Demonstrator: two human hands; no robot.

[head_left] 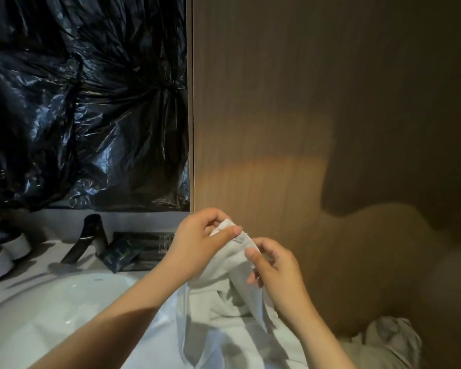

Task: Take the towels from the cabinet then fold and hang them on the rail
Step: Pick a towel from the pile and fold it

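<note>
Two bare hands work one white towel in front of a brown wood-grain panel. The left grip is closed on the towel's top corner. Its thumb lies across the cloth and the curled fingers back it from behind, so a small fold of fabric pokes out above the thumb. The right grip, just beside it and a little lower, pinches the neighbouring edge between thumb and forefinger, with the other fingers loosely bent beneath. A short stretch of hem runs between the two grips. From there the towel hangs in loose folds between the forearms, down to the bottom of the view. Its left side passes in front of the near rim of a white basin; whether it rests on that rim I cannot tell.

Behind the basin, a pale worktop carries a dark tap, some flat dark packets to the right of it, and two round white pots at the far left. Crumpled black plastic sheeting covers the wall above the worktop and ends at the panel's left edge. A second pale cloth lies bunched at the lower right, beyond the right forearm.
</note>
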